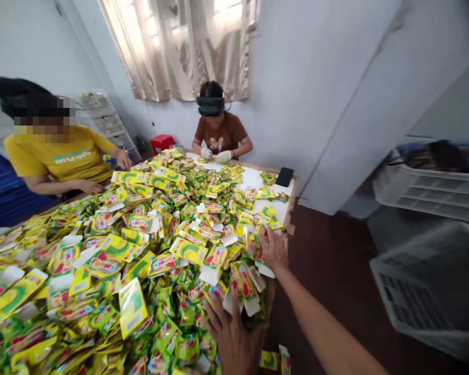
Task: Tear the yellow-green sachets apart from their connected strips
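My left hand (pixel 234 330) is at the near edge of the heap, its fingers spread over green sachets (pixel 185 349) and against several small printed cartons (pixel 242 281) standing close together. These cartons show white open flaps. Farther along the table's right edge, my right hand (pixel 274 249) rests with its fingers stretched out against the side of more cartons (pixel 252 242). I see nothing gripped in either hand. Yellow and green flat cartons (pixel 189 251) lie over the sachets across the heap.
A co-worker in a yellow shirt (pixel 72 156) sits at the left, another in a brown shirt (pixel 221 136) at the far end. A black phone (pixel 285 177) lies at the far right corner. Crates (pixel 422 291) stand at the right. Cartons (pixel 271 360) show below the table edge.
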A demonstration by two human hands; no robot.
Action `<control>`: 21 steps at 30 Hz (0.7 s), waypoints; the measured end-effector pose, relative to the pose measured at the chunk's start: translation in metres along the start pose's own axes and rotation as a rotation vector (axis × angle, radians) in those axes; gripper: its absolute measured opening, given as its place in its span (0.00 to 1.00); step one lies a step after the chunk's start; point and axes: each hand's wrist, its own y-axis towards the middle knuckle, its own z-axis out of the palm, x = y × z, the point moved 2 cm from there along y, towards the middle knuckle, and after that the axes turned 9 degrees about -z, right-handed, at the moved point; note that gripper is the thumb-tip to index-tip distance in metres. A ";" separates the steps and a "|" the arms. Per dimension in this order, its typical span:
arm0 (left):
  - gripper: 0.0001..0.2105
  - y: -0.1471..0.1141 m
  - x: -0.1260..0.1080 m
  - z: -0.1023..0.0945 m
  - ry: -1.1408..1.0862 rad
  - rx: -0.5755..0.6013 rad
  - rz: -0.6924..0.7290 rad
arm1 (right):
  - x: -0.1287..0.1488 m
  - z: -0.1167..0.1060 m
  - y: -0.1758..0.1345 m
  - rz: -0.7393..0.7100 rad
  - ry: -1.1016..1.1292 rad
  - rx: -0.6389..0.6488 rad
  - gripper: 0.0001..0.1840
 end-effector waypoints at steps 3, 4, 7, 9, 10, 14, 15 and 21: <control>0.44 0.051 -0.005 0.012 0.048 0.045 -0.133 | 0.009 0.014 0.005 -0.060 -0.001 0.038 0.35; 0.42 0.066 -0.003 0.013 0.045 0.031 -0.158 | 0.016 0.017 0.008 -0.059 0.039 0.051 0.36; 0.41 0.104 0.010 0.011 0.000 -0.062 -0.205 | 0.058 0.030 0.023 -0.043 0.294 0.048 0.37; 0.44 0.127 0.021 0.008 -0.045 -0.116 -0.233 | 0.097 0.045 0.039 -0.019 0.512 0.033 0.36; 0.45 0.139 0.028 0.006 -0.069 -0.134 -0.249 | 0.117 0.053 0.048 0.008 0.610 0.041 0.36; 0.43 0.196 0.055 -0.015 -0.151 -0.181 -0.338 | 0.192 0.085 0.083 0.151 0.836 0.046 0.35; 0.43 0.212 0.064 -0.022 -0.177 -0.185 -0.372 | 0.211 0.092 0.091 0.168 0.842 0.036 0.34; 0.49 0.305 0.142 -0.063 -0.441 -0.230 -0.712 | 0.350 0.138 0.121 0.127 0.923 0.060 0.34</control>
